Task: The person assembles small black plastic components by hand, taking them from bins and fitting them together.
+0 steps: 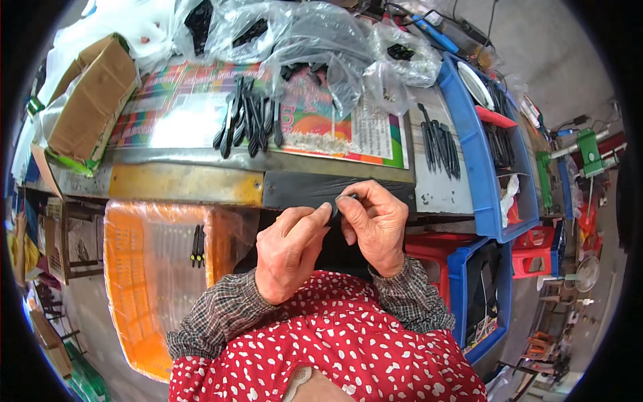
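Observation:
Close in front of my body, just off the bench's front edge, my left hand [289, 244] and my right hand [375, 224] meet at the fingertips. Both hands are closed in a pinch on a small black part [336, 210]. Fingers cover most of it, so its exact kind cannot be made out. Beyond my hands, a pile of slim black handle-like pieces [249, 120] lies on the bench. Several more thin black sticks [439, 144] rest in a row to the right, beside a blue tray.
Clear plastic bags [315, 40] with black parts line the bench's back. A cardboard box [94, 100] stands far left. Below left is an orange basket [127, 288] with two black pieces on its plastic lining. The blue tray [485, 181] and a red stool [429, 251] are at right.

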Motion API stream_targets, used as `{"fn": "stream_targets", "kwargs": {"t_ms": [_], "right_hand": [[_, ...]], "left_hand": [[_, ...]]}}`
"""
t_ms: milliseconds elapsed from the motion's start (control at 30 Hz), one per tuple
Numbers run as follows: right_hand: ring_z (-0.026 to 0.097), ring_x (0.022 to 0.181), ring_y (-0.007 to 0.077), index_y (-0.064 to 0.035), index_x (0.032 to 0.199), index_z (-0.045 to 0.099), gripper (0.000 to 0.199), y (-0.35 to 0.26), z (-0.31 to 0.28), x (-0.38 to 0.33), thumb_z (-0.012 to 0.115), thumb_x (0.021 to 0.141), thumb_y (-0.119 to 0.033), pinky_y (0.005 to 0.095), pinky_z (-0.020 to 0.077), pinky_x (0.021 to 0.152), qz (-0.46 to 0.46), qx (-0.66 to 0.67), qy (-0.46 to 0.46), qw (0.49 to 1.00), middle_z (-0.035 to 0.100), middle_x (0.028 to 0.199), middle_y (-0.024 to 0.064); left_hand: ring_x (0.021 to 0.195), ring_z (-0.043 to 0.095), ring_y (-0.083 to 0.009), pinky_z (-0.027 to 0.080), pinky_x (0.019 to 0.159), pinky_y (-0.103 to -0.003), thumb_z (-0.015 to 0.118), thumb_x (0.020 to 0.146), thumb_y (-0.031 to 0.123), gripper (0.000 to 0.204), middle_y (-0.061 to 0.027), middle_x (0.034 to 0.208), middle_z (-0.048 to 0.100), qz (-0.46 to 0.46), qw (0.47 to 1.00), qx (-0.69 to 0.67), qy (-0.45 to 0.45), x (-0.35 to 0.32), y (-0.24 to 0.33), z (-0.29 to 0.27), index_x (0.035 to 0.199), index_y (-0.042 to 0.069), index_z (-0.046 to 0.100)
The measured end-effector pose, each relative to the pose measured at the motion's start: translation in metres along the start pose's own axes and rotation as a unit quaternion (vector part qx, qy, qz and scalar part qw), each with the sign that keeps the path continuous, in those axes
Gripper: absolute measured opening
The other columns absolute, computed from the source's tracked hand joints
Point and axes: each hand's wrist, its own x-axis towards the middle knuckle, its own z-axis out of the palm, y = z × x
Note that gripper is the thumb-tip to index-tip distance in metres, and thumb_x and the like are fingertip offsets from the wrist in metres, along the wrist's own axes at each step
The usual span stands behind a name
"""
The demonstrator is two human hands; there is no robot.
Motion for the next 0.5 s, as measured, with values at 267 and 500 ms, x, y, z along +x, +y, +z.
{"fn": "stream_targets", "kwargs": {"t_ms": [267, 500], "right_hand": [[0.046, 0.049, 0.0039, 0.0027, 0.094, 0.061, 0.014, -0.028, -0.04, 0.032, 0.06, 0.088, -0.009, 0.0187, 0.0362, 0.044, -0.007, -0.109, -0.066, 0.992, 0.055, 0.063, -0.0003], [0.061, 0.063, 0.0205, 0.0026, 0.087, 0.066, 0.018, -0.032, -0.104, 0.14, 0.064, 0.079, -0.013, 0.0299, 0.0458, 0.058, -0.201, -0.345, 0.056, 0.915, 0.065, 0.078, 0.0137]], "left_hand": [[0.071, 0.062, -0.0281, 0.05, 0.059, -0.032, 0.065, 0.072, -0.007, 0.035, -0.0141, 0.083, 0.06, 0.007, 0.999, -0.036, -0.006, 0.012, -0.001, 0.003, 0.106, 0.002, 0.061], [0.074, 0.062, -0.0214, 0.048, 0.068, -0.026, 0.064, 0.073, -0.01, 0.028, -0.0132, 0.085, 0.063, -0.038, 0.998, -0.048, -0.001, 0.021, 0.003, 0.002, 0.1, -0.003, 0.061]]}}
